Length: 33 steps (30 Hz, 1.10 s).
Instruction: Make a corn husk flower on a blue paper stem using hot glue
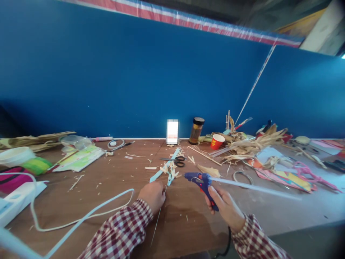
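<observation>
My left hand is closed, its fingers pinching a thin wire just above the table. At the wire's far end, pale cream petal-like pieces cluster together with light blue bits. In my right hand is a blue glue gun, gripped by its handle, its nozzle pointing left toward the cluster. A long translucent glue stick sticks out of the gun's back, and a small red light glows on its side. Beyond the cluster lie a light blue strip and black-handled scissors.
A white cable loops across the left, near a white power strip. Along the back stand a bright pixelated phone-like rectangle, a dark-lidded jar and a red paper cup. Dry husks and pink scissors lie right.
</observation>
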### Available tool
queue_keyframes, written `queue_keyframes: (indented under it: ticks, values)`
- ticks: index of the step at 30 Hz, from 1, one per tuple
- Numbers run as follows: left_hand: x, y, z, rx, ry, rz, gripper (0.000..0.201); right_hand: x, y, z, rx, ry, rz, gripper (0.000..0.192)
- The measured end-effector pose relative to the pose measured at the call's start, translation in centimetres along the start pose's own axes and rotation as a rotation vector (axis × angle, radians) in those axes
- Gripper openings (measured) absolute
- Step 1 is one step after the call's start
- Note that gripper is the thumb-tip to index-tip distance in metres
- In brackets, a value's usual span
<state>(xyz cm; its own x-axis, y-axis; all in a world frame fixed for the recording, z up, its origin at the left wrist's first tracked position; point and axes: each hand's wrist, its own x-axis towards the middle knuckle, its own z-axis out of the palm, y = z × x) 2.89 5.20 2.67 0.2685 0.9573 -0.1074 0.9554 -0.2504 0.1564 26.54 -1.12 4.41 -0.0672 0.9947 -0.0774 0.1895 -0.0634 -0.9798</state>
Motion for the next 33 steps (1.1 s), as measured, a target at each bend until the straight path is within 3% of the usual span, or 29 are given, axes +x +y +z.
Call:
queue_keyframes:
  ticks: [10,15,20,28,33]
  values:
    - [1.4,1.4,-0.4,-0.036,-0.059,-0.061,0.024,-1.2,0.0,-0.8,0.021,0.002,-0.02,0.037]
    - [2.8,0.5,-0.7,-0.075,0.01,-0.087,0.026,-2.0,0.0,-1.4,0.025,0.009,-0.021,0.038]
    - [3.1,-0.6,-1.1,-0.213,0.023,-0.072,0.015,-2.6,0.1,-2.0,0.038,0.021,-0.021,0.039]
    - [0.0,0.4,2.6,-0.594,-0.149,-0.1,0.013,-2.9,0.1,-2.1,0.076,0.02,-0.027,0.038]
    - [-0.5,0.3,3.7,-0.776,-0.127,-0.106,0.009,-2.2,0.2,-0.7,0.041,-0.046,-0.001,0.045]
